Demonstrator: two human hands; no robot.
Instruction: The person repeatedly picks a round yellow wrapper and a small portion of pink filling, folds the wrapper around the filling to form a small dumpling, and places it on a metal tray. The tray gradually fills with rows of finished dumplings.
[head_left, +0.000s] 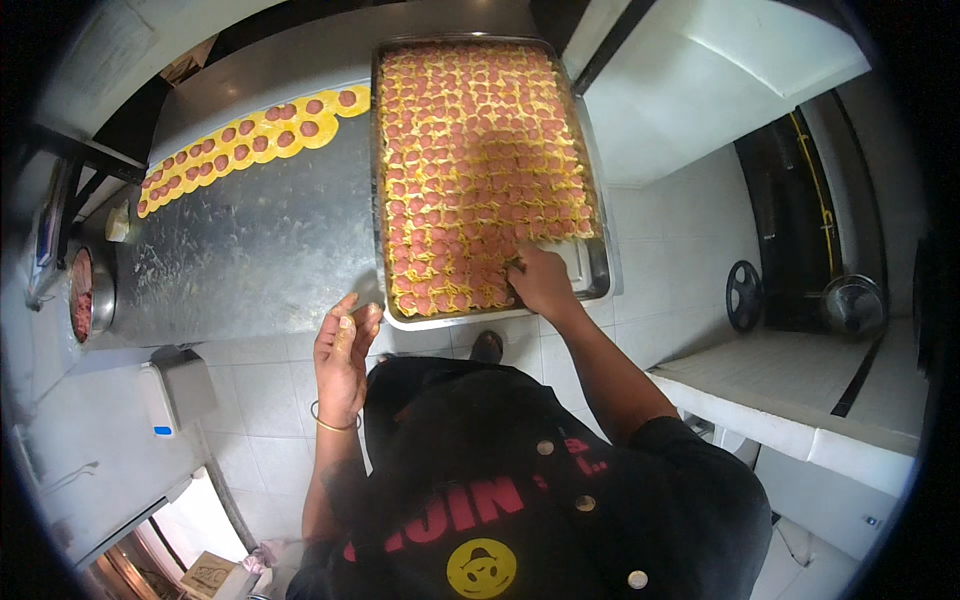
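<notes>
In the rectangular silver metal tray (599, 270), small yellow-and-pink dumplings (450, 230) lie just left of the right hand (545, 280), its fingers bent, grip hidden from me; the left hand (342, 355) curls loosely outside the near-left corner.

Metal table (250, 250) carries 1 tray (599, 270), yellow wrappers (268, 128), seemingly 1 bowl (104, 300).

The fingertips of the right hand (545, 278) were hidden at the edge of the meat-filled dumplings (475, 110), so whether they gripped one could not be told. The dumplings' folds were too small to make out, and their rows hid most of the metal tray's bottom (573, 262). The black garment (450, 430) covered much of a dark shoe (487, 346) and ran off the lower edge.
</notes>
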